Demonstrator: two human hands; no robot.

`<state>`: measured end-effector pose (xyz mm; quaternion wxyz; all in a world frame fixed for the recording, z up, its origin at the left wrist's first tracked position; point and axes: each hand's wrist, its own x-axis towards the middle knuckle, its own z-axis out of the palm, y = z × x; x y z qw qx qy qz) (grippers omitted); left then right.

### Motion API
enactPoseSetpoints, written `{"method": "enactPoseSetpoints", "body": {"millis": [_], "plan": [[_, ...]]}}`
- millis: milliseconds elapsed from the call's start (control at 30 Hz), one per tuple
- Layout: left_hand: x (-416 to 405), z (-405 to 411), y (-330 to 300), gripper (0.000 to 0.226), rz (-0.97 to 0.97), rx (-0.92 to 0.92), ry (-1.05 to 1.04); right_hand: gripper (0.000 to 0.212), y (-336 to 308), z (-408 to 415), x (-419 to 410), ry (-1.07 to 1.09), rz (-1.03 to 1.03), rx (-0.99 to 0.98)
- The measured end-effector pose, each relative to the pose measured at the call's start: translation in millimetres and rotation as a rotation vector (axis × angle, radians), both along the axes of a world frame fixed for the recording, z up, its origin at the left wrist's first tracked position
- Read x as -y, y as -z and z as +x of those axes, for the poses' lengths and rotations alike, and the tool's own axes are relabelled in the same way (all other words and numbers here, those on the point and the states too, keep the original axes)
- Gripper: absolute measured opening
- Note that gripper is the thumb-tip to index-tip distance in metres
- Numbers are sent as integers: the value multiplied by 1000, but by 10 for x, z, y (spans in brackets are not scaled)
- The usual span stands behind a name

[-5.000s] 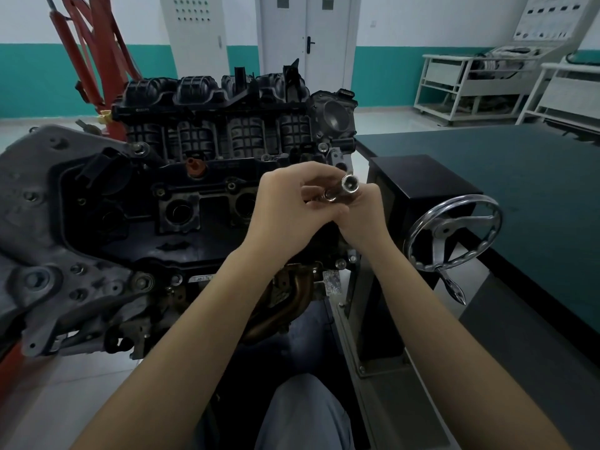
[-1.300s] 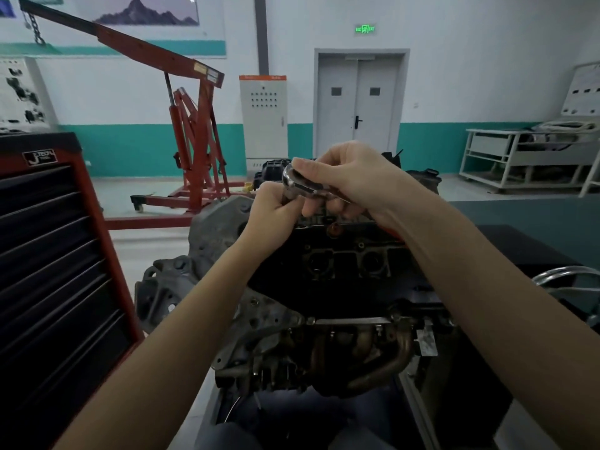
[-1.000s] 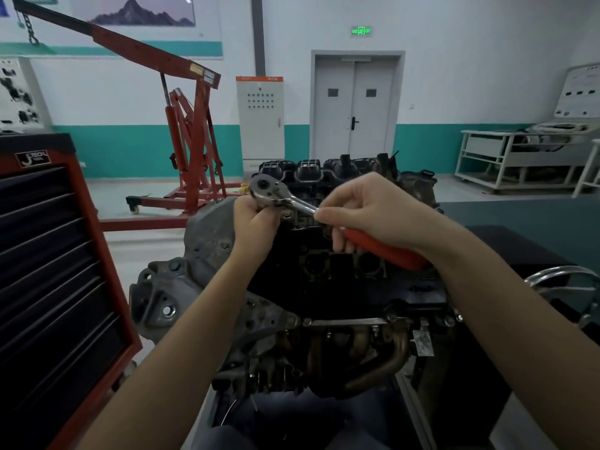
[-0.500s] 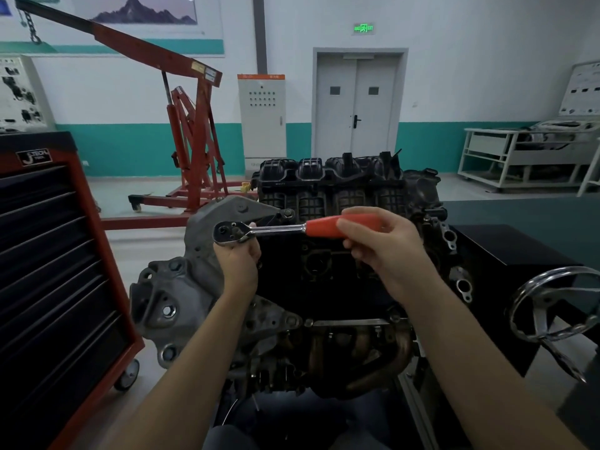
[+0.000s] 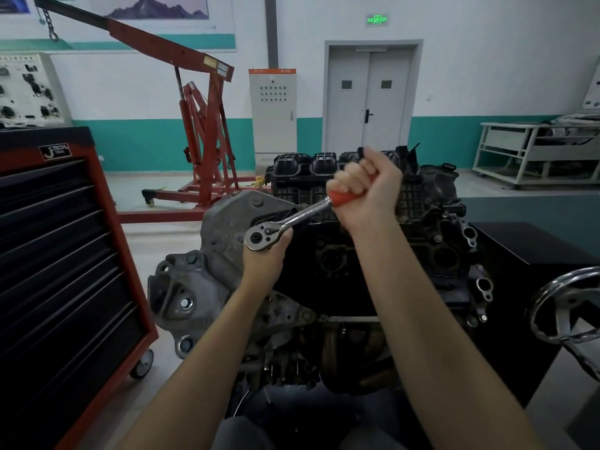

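Centrally, the ratchet wrench (image 5: pixel 292 220) slants above the upper left part of the engine (image 5: pixel 422 254), chrome head low on the left, red handle rising to the right. The right hand (image 5: pixel 370 190) is fisted round the handle, and the left hand (image 5: pixel 264 254) grips the head from beneath. A red tool cabinet (image 5: pixel 65 254) stands at left, a red engine hoist (image 5: pixel 201 151) behind, and a chrome handwheel (image 5: pixel 565 306) at right.

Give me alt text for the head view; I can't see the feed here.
A person's right hand grips the orange handle of a ratchet wrench while the left hand holds its head from below, at the upper left of an engine. A red and black tool cabinet stands at left, a red engine hoist behind.
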<state>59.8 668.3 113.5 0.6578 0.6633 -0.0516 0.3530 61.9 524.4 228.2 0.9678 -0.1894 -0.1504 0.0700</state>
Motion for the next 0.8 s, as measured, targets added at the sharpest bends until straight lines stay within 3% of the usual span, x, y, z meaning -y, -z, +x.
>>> {"method": "enactPoseSetpoints", "body": {"millis": [167, 300, 500, 800], "plan": [[-41, -63, -56, 53, 188, -19, 128, 52, -274, 237, -188, -125, -195, -43], [-39, -101, 14, 50, 58, 22, 65, 50, -21, 56, -139, -11, -25, -124], [112, -26, 95, 47, 43, -8, -129, 51, 412, -410, 57, 201, 331, -290], [96, 50, 177, 54, 72, -52, -153, 49, 505, -448, 79, 185, 207, -61]]}}
